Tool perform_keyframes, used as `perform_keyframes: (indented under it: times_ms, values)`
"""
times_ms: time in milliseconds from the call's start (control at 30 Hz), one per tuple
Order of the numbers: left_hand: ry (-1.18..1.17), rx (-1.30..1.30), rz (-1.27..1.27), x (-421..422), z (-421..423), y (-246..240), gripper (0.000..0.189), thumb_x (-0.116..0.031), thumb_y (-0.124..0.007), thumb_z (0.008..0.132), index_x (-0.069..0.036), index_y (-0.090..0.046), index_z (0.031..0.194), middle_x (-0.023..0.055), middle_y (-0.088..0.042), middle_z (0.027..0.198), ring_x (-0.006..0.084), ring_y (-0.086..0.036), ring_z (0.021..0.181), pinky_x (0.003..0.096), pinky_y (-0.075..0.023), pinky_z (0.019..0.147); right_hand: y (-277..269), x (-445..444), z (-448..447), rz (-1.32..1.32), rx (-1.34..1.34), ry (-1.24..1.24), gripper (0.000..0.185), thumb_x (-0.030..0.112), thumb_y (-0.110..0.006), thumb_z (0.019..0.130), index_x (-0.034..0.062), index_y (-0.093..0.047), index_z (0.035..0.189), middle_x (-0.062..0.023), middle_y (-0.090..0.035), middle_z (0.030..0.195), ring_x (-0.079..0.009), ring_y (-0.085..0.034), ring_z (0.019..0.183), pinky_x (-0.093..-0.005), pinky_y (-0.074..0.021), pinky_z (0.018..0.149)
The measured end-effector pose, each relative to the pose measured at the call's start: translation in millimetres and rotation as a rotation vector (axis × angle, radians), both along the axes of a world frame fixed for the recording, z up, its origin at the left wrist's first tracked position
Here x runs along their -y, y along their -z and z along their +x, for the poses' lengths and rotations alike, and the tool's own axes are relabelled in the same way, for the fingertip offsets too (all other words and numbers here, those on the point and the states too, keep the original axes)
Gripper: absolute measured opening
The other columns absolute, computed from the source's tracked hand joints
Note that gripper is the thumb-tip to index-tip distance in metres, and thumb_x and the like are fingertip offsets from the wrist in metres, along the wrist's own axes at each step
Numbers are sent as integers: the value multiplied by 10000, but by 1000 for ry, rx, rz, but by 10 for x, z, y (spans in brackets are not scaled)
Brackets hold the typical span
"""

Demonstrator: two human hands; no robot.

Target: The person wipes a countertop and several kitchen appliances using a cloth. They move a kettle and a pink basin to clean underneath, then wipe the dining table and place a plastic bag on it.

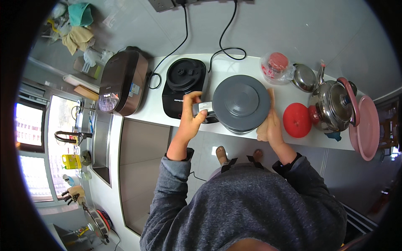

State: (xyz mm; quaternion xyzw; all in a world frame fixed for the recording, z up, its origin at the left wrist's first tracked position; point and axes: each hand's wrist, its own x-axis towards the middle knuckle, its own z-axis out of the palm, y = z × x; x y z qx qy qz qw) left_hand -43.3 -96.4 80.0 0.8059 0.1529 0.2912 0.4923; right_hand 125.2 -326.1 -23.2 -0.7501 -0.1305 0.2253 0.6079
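A jug with a round dark grey lid [241,102] is before me at the middle of the white counter [251,62]. My left hand [192,116] grips the jug's dark handle [196,109], which bears a white label with writing. My right hand [272,127] presses a light tan cloth [271,94] against the jug's right side. Most of the jug's body is hidden under the lid. Just left of it sits a black appliance base [186,75] with a round seat on top. Whether the jug touches the counter, I cannot tell.
A brown rice cooker [124,81] stands at the left. On the right are a red lid-like object [297,120], a steel kettle [331,106], a steel bowl [304,77], a plastic-wrapped container [276,67] and a pink basin [369,128]. Black power cords [230,51] trail behind.
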Motion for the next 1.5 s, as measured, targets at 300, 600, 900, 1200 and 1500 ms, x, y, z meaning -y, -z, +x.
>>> perform_keyframes:
  times_ms: [300,600,900,1200,1500]
  values:
    - [-269,-308,519,725,390,-386,627,-423,-570,907,-89,-459,1425,136,-473,1297,269,-372,1199,443,-116,1072,-89,-328,270,464,160,-376,499,330,-245,1071,50,-329,1476,-160,-332,1499,-244,-360,1363,-334,-270,1133]
    - [-136,-311,565,388,512,-421,664,-554,-556,884,-122,-528,1387,134,-472,1289,274,-381,1128,431,-196,1049,614,-680,574,355,-416,-373,531,433,-355,1045,-9,-551,1264,-157,-586,1247,-242,-512,1159,-323,-379,1012]
    - [135,-290,563,166,729,-551,672,-531,-568,864,-92,-530,1371,139,-484,1304,300,-378,1264,426,-197,1109,694,141,39,59,147,-253,378,207,-442,999,-49,-538,1259,-240,-492,1325,-409,-434,1256,-424,-341,1069]
    - [-256,-404,462,720,923,-577,534,-400,-562,957,-51,-521,1359,217,-457,1426,397,-334,1354,466,-267,1126,99,-532,649,436,-14,-368,404,284,-380,1035,-28,-548,1229,-194,-557,1237,-295,-508,1150,-364,-366,1026]
    - [-73,-300,643,680,966,-633,542,-368,-697,858,-54,-592,1287,184,-522,1371,346,-461,1247,427,-383,1039,749,-183,254,122,102,-189,448,345,-423,1014,-22,-533,1246,-198,-617,1132,-334,-575,1078,-404,-428,941]
